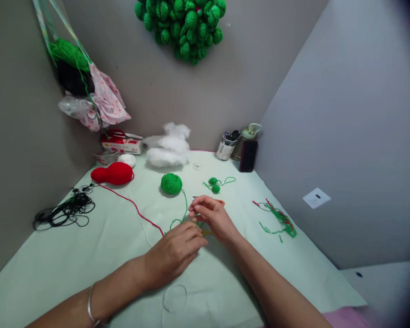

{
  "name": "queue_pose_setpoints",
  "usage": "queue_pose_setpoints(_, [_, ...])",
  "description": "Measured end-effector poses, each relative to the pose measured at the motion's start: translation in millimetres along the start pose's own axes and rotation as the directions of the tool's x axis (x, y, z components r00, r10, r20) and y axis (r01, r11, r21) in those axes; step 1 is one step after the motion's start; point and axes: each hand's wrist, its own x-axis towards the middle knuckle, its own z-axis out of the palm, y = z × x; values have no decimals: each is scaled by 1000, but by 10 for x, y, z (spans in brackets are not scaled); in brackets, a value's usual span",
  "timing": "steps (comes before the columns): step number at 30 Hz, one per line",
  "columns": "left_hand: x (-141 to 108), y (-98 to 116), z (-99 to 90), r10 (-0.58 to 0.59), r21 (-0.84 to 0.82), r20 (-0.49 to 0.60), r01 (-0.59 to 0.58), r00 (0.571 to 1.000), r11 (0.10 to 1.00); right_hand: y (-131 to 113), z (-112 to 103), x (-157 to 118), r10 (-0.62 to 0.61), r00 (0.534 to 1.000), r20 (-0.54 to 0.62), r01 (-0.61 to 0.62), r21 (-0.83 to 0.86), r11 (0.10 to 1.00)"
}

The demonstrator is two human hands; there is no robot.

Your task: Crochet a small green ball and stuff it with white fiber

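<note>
Green yarn [186, 205] is apparently being worked, left hand [177, 248] curled, right hand [213, 216] loosely bent, grip contents indiscernible; steady tension is probably needed next.

The left hand [174, 253] is curled over the pale green cloth [123, 273], the right hand [213, 216] just beside it, thumb and forefinger close together — whatever lies between the fingers is too small to tell. A green strand [186, 207] trails from the green yarn ball [171, 184] toward the hands. An orange-handled tool (mostly hidden) sits behind the right hand. Two small green balls [213, 181] lie farther back; yarn scraps [283, 222] lie to the right. On the left are a red yarn bundle [113, 174] and tangled black cord [70, 209], with white stuffing [169, 148] near the wall.
</note>
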Motion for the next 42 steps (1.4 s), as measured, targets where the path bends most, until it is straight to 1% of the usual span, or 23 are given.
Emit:
queue_pose_setpoints(2, [5,-13,-8,-46,-69,-40,43,998,997,-26,-15,-28,-13,999,45,14,-20,1000])
queue_pose_setpoints(4, [23,3,-42,-195,-209,-122,166,973,964,-80,-39,-68,-50,986,157,64,-85,994])
queue_pose_setpoints(6, [54,40,-104,-418,-413,-194,313,888,855,-131,-55,-112,-67,955,289,126,-193,973])
queue_pose_setpoints(8, [87,72,-179,-583,-581,-199,384,788,718,-138,-58,-142,-44,938,345,167,-335,927])
queue_pose_setpoints(9, [101,78,-215,-618,-618,-208,388,758,684,-119,-55,-147,-31,939,343,182,-416,891])
queue_pose_setpoints(11, [116,64,-275,-645,-638,-241,383,725,668,-45,-52,-137,-55,943,327,244,-569,785])
queue_pose_setpoints(14, [105,3,-303,-656,-609,-287,396,698,688,77,-75,-83,-205,934,294,356,-689,631])
queue_pose_setpoints(16, [74,-31,-261,-621,-557,-299,397,724,730,116,-109,-42,-305,927,218,367,-693,620])
queue_pose_setpoints(17, [52,-39,-221,-575,-515,-303,376,760,770,117,-126,-24,-335,929,159,349,-677,648])
queue_pose_setpoints(19, [-5,-33,-119,-396,-402,-289,265,872,877,94,-154,3,-327,945,28,280,-587,759])
queue_pose_setpoints(20, [-36,-23,-64,-282,-339,-237,193,930,921,75,-161,13,-289,957,-27,235,-512,826])
queue_pose_setpoints(21, [-67,-13,-15,-194,-275,-186,139,963,951,53,-164,20,-237,969,-67,187,-424,886])
queue_pose_setpoints(22, [-95,-9,25,-152,-212,-84,132,985,968,32,-163,26,-181,979,-91,141,-331,933])
queue_pose_setpoints(23, [-117,-15,51,-123,-164,-41,115,992,980,12,-160,31,-132,986,-102,103,-245,964])
queue_pose_setpoints(25, [-140,-68,58,-114,-102,-92,104,989,989,-21,-150,41,-72,992,-107,60,-108,992])
queue_pose_setpoints(27, [-134,-168,6,-152,-56,-250,142,956,988,-45,-144,49,-30,995,-99,31,1,1000])
queue_pose_setpoints(28, [-123,-225,-36,-204,-42,-336,202,920,979,-55,-143,53,-5,996,-85,10,55,998])
queue_pose_setpoints(30, [-95,-321,-125,-325,-65,-478,336,816,940,-69,-142,57,56,998,-30,-51,161,986])
queue_pose_setpoints(32, [-73,-364,-186,-452,-173,-525,429,721,886,-71,-139,58,118,992,48,-126,244,962])
queue_pose_setpoints(34, [-64,-350,-193,-577,-314,-460,484,675,817,-55,-137,55,148,982,117,-175,270,947])
queue_pose_setpoints(38, [-62,-277,-101,-726,-544,-254,526,639,654,0,-161,37,95,974,205,-131,167,977])
queue_pose_setpoints(39, [-63,-277,-81,-746,-573,-212,538,632,619,6,-174,30,70,972,225,-102,132,986])
queue_pose_setpoints(42, [-80,-333,-66,-756,-596,-104,569,646,567,-1,-212,27,30,955,294,-50,60,997])
